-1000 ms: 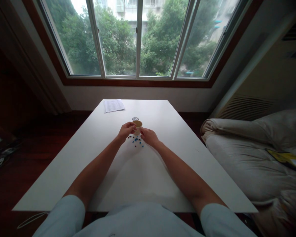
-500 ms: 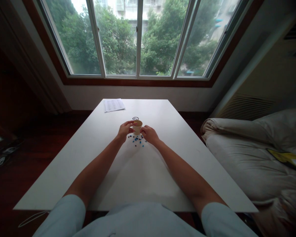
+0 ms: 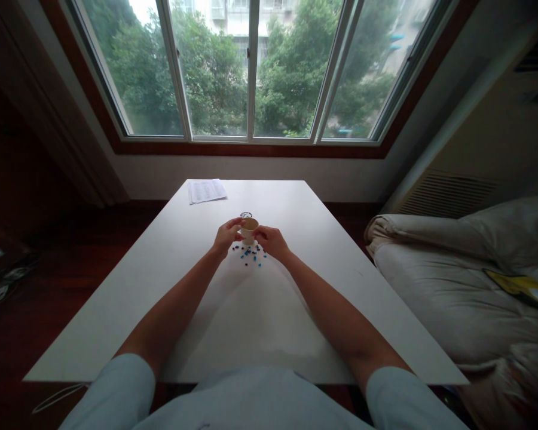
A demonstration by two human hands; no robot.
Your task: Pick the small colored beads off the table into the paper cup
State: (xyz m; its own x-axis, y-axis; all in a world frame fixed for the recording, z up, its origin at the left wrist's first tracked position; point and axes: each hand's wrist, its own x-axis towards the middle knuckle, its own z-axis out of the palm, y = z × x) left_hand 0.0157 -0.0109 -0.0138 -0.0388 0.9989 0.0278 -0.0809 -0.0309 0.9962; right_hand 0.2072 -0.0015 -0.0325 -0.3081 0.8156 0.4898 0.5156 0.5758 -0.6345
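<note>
A small paper cup (image 3: 248, 233), pale tan with an open mouth, is upright between my hands near the middle of the white table (image 3: 260, 322). My left hand (image 3: 227, 234) has its thumb and fingers closed around the cup's left side. On the opposite side, my right hand (image 3: 271, 242) is closed with its fingertips against the cup's wall. Several tiny blue and dark beads (image 3: 247, 255) lie scattered on the tabletop just in front of the cup. Behind it sits a small round object with a dark rim (image 3: 246, 214), partly hidden.
Printed sheets of paper (image 3: 207, 191) rest at the table's far left corner. A cushioned sofa (image 3: 430, 286) stands along the right side, with a yellow item (image 3: 515, 283) on it. Beyond the far edge is a window (image 3: 251, 71).
The cup has shifted slightly left and its mouth looks a little lower. The fingers of my right hand have moved slightly left along with it.
</note>
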